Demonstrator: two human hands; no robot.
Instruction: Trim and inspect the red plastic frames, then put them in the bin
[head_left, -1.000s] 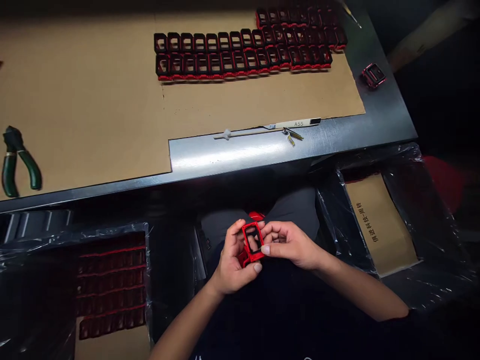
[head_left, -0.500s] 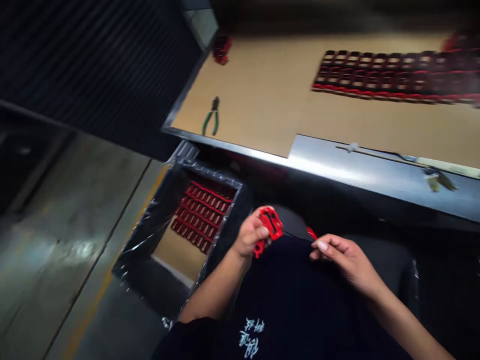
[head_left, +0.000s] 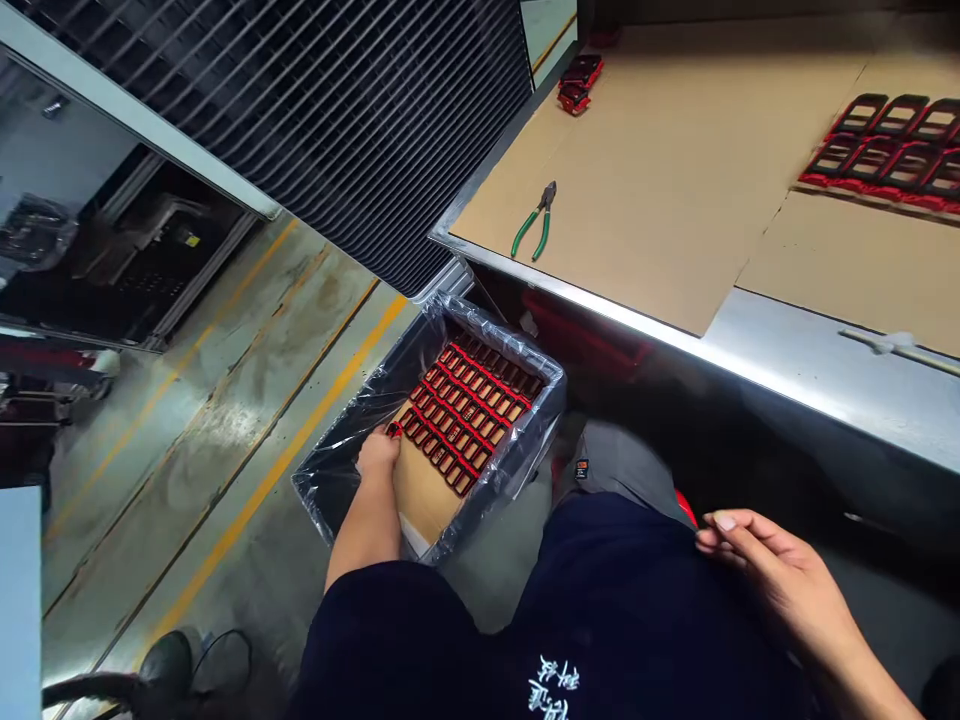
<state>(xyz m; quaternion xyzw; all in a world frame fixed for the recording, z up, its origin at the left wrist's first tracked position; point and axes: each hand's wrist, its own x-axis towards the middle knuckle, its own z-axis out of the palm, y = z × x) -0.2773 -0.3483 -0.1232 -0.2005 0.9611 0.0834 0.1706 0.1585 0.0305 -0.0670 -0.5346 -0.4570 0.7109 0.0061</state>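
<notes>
My left hand (head_left: 377, 452) reaches into a plastic-lined box (head_left: 517, 345) and pinches a red plastic frame (head_left: 394, 430) at its fingertips. The frame sits at the corner of neat rows of red-and-black frames (head_left: 469, 410), which lie on a cardboard sheet (head_left: 424, 490). My right hand (head_left: 772, 565) is at my dark shirt, far from the box, with its fingers loose and nothing visible in them. A bit of red (head_left: 684, 505) shows beside my shirt near those fingertips, mostly hidden.
To the upper right stands a cardboard-covered steel table (head_left: 660, 170) holding green-handled pliers (head_left: 534, 222), a small stack of frames (head_left: 580, 85) and rows of frames (head_left: 877, 150). A dark slatted panel (head_left: 337, 120) rises beyond it. A concrete floor with yellow lines (head_left: 277, 470) surrounds the box.
My head has turned left, bringing the box and floor into view. My left hand has carried the red frame down into the box. My right hand has moved away from it.
</notes>
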